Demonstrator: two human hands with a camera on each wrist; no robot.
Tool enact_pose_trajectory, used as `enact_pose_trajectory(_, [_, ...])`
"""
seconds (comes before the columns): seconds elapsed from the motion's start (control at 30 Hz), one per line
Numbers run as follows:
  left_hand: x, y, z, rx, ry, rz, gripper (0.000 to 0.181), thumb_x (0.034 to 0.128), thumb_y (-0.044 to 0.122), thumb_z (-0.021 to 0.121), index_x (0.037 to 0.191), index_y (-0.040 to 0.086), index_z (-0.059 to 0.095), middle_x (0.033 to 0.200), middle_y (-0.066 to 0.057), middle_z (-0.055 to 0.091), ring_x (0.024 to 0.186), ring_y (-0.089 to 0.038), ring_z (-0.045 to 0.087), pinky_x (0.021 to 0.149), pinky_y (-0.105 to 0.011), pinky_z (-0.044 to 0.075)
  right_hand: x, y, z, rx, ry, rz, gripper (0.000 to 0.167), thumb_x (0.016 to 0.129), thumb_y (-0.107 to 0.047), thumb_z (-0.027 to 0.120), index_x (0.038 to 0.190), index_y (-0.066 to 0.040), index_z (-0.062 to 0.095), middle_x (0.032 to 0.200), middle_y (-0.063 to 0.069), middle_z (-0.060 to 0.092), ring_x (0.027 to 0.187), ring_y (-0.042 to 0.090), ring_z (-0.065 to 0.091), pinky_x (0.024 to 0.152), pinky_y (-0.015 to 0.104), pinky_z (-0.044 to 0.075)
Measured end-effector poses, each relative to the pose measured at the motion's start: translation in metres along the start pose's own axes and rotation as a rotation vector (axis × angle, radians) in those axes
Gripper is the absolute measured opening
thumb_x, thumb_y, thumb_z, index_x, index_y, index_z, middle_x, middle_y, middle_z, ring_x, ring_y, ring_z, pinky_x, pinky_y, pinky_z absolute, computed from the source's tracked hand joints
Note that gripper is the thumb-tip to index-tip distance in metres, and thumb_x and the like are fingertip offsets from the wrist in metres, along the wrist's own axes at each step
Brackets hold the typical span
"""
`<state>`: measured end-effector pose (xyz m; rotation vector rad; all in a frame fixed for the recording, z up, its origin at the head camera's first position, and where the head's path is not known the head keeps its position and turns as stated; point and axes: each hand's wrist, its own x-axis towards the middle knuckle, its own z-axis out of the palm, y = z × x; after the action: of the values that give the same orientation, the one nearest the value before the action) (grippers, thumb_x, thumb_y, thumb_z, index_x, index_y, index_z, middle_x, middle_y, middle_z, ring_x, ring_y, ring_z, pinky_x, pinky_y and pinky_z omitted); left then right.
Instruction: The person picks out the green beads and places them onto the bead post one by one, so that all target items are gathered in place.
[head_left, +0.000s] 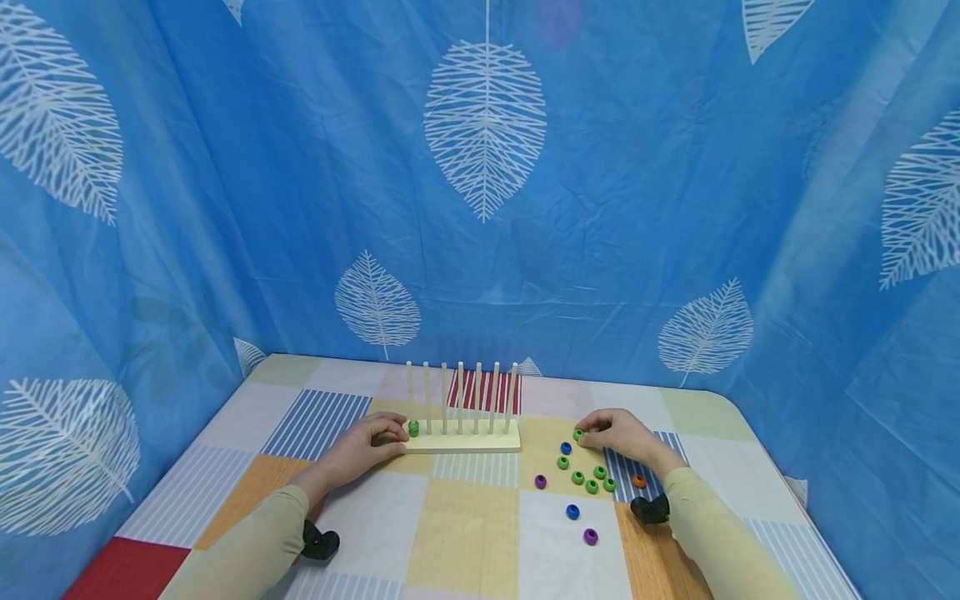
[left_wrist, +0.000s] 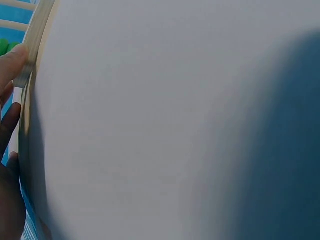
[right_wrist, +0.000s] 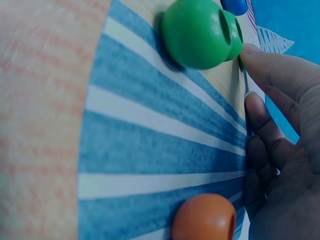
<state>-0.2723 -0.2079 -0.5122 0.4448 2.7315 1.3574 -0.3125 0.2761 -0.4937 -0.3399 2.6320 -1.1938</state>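
Note:
A pale wooden peg board (head_left: 468, 443) with several upright pegs stands toward the back of the table. Green beads (head_left: 413, 429) sit low on its leftmost peg. My left hand (head_left: 363, 450) holds the board's left end; the left wrist view shows the thumb (left_wrist: 12, 64) against the wooden base, with the other fingers partly out of frame. Over on the right, my right hand (head_left: 624, 437) pinches a green bead (head_left: 578, 434) between thumb and fingertips, just behind the loose beads. In the right wrist view nearer green beads (right_wrist: 195, 35) mostly hide the pinched one.
Several loose green beads (head_left: 592, 487) lie in front of the right hand. Around them are blue beads (head_left: 573, 512), purple beads (head_left: 591, 537) and an orange bead (head_left: 639, 481) near the right wrist. A patchwork cloth (head_left: 465, 533) covers the table; blue leaf-print curtains (head_left: 600, 208) enclose it.

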Motion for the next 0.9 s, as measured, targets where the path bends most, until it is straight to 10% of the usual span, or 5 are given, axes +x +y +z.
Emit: enact_pose_trajectory(0.9, [0.0002, -0.0014, 0.0, 0.006, -0.004, 0.013, 0.009, 0.0939, 0.02, 0.077, 0.098, 0.027, 0.073, 0.142, -0.005, 0.059, 0.136, -0.034, 0.049, 0.115, -0.056, 0.036, 0.001, 0.0017, 0.0028, -0.007, 0.03, 0.016, 0.023, 0.091, -0.025, 0.079, 0.11, -0.012, 0.076, 0.094, 0.002, 0.064, 0.084, 0.021, 0.054, 0.075, 0.036, 0.046])
